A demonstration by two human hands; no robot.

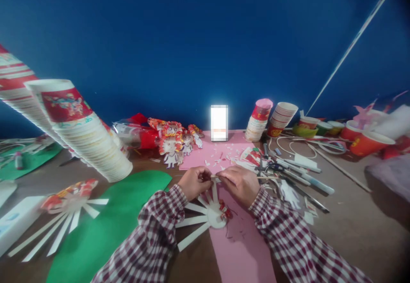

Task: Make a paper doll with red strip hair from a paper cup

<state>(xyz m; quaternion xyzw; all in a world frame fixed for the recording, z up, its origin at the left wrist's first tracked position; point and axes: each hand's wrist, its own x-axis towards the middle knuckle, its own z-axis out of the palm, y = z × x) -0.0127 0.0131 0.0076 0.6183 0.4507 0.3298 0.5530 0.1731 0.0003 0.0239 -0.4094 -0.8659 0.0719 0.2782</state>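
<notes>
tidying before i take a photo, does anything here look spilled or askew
Yes: white paper scraps lie scattered over the far part of the pink paper, like offcuts. The nearer tall cup stack on the left looks steeply tilted, though lens distortion may exaggerate that.

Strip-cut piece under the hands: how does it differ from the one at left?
The central piece lies partly over pink paper; the left piece, partly over green paper.
The left hand and right hand are at one strip of the central piece; neither touches the left piece.
The central piece shows a small red patch; the left piece, a broad red-orange edge.
Both have fanned white strips.
</notes>
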